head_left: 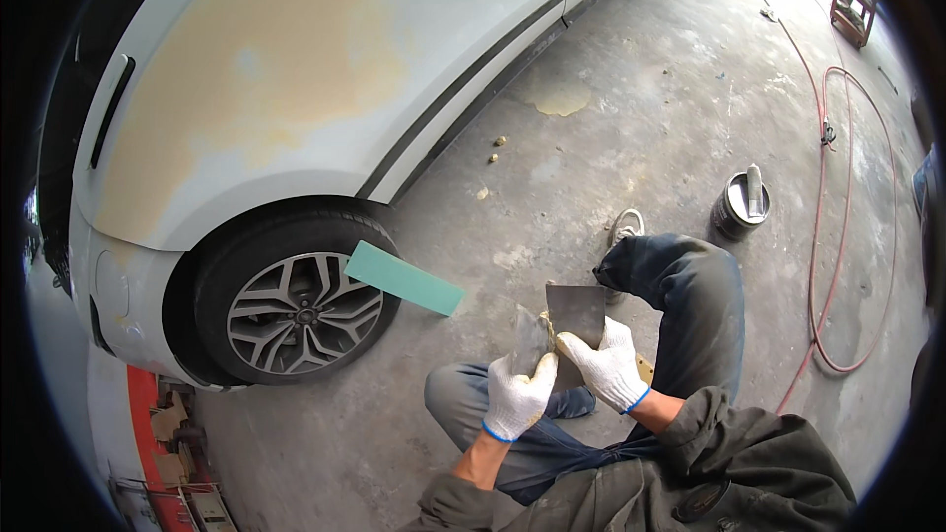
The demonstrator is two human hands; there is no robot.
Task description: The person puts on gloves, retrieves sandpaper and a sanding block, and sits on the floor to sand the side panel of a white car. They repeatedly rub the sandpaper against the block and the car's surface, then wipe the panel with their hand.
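Note:
My left hand point(520, 399), in a white knit glove with a blue cuff, is closed on a greyish flat spreader point(532, 337). Close beside it, my right hand point(609, 369), gloved alike, grips a dark flat putty spreader point(576, 307). The two blades meet or nearly meet in front of my knees, and a yellowish smear of filler point(549, 327) shows between them. Ahead to the left, a white car panel point(493, 0) carries a wide beige patch of filler point(286, 59). A long green board point(406, 279) leans against the car's wheel point(305, 315).
A dark can point(734, 217) with a pale tube point(755, 190) on top stands on the concrete floor point(631, 128) to the right. Beyond it a red hose point(820, 236) lies in loops. A reddish cart point(852, 5) is at the far right. Small crumbs dot the floor.

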